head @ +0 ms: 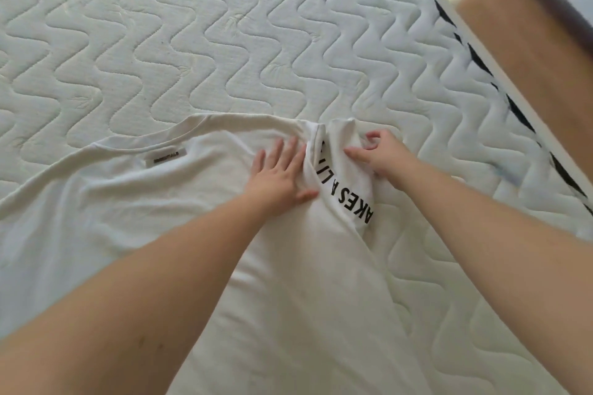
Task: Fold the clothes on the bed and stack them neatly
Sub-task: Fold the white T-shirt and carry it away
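Note:
A white T-shirt (154, 202) lies spread on the quilted mattress (224, 42), its neckline and a small label (166, 158) facing up. The shirt's right sleeve (340, 176) is folded inward, showing black printed letters. My left hand (279, 175) lies flat with straight fingers, pressing the shirt just left of the folded sleeve. Over on the sleeve, my right hand (375, 154) pinches the cloth near its outer edge with curled fingers. Both forearms reach in from the bottom of the view.
The mattress edge (475, 51), with dark piping, runs diagonally at the upper right. Beyond it are a wooden floor (519, 29) and a dark baseboard. Bare mattress stretches behind and to the right of the shirt.

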The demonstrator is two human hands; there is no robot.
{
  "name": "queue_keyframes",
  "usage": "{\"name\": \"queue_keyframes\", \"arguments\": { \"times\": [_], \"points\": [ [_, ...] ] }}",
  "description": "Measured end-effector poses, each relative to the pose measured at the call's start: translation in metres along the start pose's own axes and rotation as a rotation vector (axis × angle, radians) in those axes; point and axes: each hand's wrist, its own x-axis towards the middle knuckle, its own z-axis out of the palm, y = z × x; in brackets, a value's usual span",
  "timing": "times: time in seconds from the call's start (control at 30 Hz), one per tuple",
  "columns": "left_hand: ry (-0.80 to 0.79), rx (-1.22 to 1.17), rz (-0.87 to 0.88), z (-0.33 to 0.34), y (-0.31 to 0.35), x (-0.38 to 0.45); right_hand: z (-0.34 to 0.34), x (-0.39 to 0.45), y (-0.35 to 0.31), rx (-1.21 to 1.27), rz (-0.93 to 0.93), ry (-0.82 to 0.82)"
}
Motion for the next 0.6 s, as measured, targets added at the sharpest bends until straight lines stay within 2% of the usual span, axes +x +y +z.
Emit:
{"name": "queue_keyframes", "arguments": {
  "times": [0.1,0.17,0.4,0.53,0.6],
  "points": [
    [0.067,0.032,-0.006,0.012,-0.003,-0.002,0.007,0.0,-0.003,-0.084,-0.013,-0.024],
    [0.123,0.013,-0.029,0.018,-0.002,-0.003,0.007,-0.005,-0.002,-0.055,-0.042,0.005],
    [0.304,0.069,-0.064,0.033,0.001,-0.003,-0.013,-0.023,0.049,0.093,-0.145,0.305],
    [0.333,0.1,-0.06,0.037,-0.002,-0.001,-0.025,-0.036,0.095,0.189,-0.008,0.423],
    [0.34,0.105,-0.051,0.039,-0.002,-0.001,-0.029,-0.039,0.106,0.239,0.06,0.428]
  ]
}}
